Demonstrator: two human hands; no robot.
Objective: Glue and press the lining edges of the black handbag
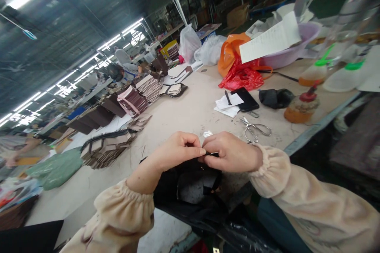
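My left hand (175, 151) and my right hand (230, 152) meet just above the near edge of the table (190, 110), fingers pinched together. Between the fingertips both grip a small black piece (211, 153), too small to name. Below the hands lies a black bag or sheet of black material (192, 189), partly hidden by my wrists. Cream sleeves with elastic cuffs cover both forearms.
Scissors (255, 129), a black phone (247, 99) on papers, a glue bottle (301, 108) and a black pouch (275, 98) lie to the right. Stacks of brown cut pieces (130, 101) and cardboard pieces (105, 148) stand left. Red and orange plastic bags (240, 75) sit beyond. People work far left.
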